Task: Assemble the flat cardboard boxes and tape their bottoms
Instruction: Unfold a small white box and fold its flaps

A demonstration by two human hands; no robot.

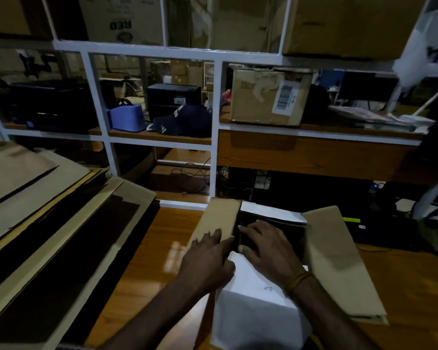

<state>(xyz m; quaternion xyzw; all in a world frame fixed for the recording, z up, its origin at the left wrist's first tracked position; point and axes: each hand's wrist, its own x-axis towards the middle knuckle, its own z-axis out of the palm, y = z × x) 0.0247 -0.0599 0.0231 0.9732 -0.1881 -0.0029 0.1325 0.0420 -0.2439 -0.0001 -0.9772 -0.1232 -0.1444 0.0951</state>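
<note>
A white cardboard box (258,314) stands on the wooden table (142,269) in front of me, its open end facing up. Its left brown flap (219,221) and right brown flap (339,263) stick out sideways; the near white flap lies folded in. My left hand (208,258) lies flat against the left flap near its base, fingers spread. My right hand (268,245) presses down on the near flap, fingertips reaching over the dark opening. A stack of flat cardboard boxes (48,210) lies on the left.
A white-framed shelf partition (215,137) runs across behind the table, holding a labelled cardboard box (268,97), a dark cap (185,120), a blue tape dispenser (127,117) and black devices. Cables lie below the shelf.
</note>
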